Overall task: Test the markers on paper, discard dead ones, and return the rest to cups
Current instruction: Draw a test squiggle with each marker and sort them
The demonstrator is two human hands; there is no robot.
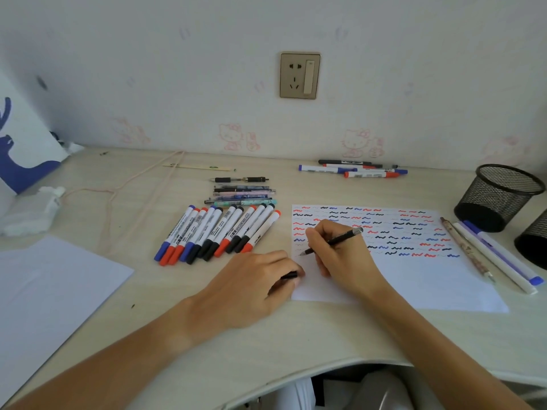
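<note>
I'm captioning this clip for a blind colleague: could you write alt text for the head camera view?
A person's right hand holds a slim black pen tip-down on a white paper sheet covered in red, blue and black squiggles, while the left hand pinches a small black cap. A row of white whiteboard markers lies left; black mesh cups stand right.

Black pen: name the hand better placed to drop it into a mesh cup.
Right. The right hand already grips the black pen, and the mesh cup stands on its side.
</note>
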